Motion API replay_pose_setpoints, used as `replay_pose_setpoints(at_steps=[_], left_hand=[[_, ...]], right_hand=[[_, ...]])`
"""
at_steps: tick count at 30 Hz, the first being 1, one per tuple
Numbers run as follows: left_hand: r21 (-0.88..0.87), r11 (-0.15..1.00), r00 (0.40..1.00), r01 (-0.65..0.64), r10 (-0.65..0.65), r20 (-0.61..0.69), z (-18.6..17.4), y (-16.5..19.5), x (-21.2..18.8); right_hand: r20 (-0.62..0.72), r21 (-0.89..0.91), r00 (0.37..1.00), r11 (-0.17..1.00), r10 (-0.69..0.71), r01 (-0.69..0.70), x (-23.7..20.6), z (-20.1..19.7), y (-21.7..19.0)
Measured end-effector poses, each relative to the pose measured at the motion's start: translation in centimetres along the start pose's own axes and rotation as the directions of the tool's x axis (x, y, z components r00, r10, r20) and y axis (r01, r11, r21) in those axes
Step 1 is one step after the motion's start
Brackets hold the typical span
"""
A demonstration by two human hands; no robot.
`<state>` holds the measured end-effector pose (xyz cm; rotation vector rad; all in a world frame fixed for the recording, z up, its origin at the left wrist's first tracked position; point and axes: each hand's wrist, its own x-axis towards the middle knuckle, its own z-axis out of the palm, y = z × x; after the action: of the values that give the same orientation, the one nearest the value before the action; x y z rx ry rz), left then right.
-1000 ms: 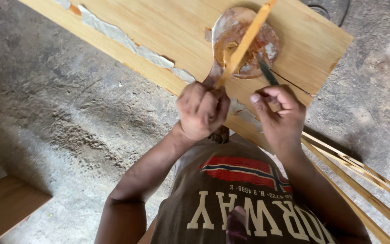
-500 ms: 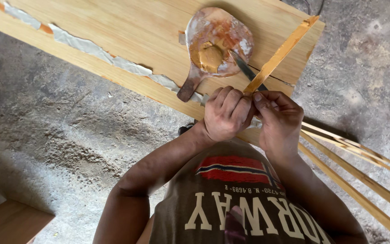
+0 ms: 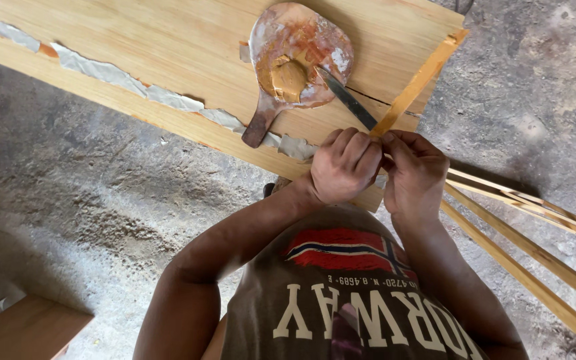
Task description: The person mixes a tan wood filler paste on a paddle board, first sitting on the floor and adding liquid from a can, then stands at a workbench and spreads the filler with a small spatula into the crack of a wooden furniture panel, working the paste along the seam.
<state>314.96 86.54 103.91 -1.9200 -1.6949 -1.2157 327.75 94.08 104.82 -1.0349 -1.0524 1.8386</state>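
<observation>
Thin wooden strip point(image 3: 416, 85) held at its near end, slanting up and away across the right end of the wooden panel point(image 3: 135, 47) toward its far right corner. Probably light and springy, flexible along its length yet easy to crack or splinter at the edges; best gripped near the end with fingertips on the flat faces, close to where work is done, so as not to let it whip or bend. Left hand point(image 3: 345, 167) curled almost to a fist, knuckles up, fingers closed about the near end of the strip just over the panel's near edge. Right hand point(image 3: 416, 172) just beside it, touching or nearly touching, thumb and fingertips pinched on the same end; exactly how much of the strip lies inside either grip cannot be told, being hidden by the fingers. On the panel, just beyond the hands, a paddle-shaped board point(image 3: 299, 57) smeared with brownish filler, handle pointing toward the near edge; a narrow metal blade point(image 3: 345, 99) resting with its tip on the paddle's right side and running down toward the hands. Pale filler patches point(image 3: 168, 100) along the panel's near edge. More long strips point(image 3: 535, 220) lying on the concrete floor point(image 3: 68, 200) at the right.
</observation>
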Motion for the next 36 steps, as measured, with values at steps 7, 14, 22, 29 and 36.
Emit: replay_pose_setpoints(at_steps=[7,14,22,29,36], left_hand=[[0.028,0.977,0.977,0.212,-0.213,0.03,1.9,1.6,-0.7],[0.207,0.826,0.717,0.523,-0.559,0.417,7.5,-1.7,-1.1],[0.234,0.749,0.754,0.62,-0.651,0.087,6.8,-0.3,-1.0],[0.238,0.732,0.769,0.638,-0.593,-0.236,-6.2,-2.1,-3.8],[0.574,0.561,0.748,0.596,-0.647,-0.144,-7.9,-5.2,-6.8]], right_hand=[[-0.095,-0.216,0.972,0.958,-0.215,0.191,3.8,-3.6,-0.5],[0.012,-0.157,0.962,0.95,-0.271,0.27,6.2,-8.6,-0.5],[0.117,-0.322,0.945,0.889,-0.305,0.327,5.7,-9.3,0.5],[0.225,-0.35,0.926,0.862,-0.303,0.367,6.8,-11.3,0.0],[0.279,-0.494,0.903,0.757,-0.327,0.427,7.2,-11.6,-0.3]])
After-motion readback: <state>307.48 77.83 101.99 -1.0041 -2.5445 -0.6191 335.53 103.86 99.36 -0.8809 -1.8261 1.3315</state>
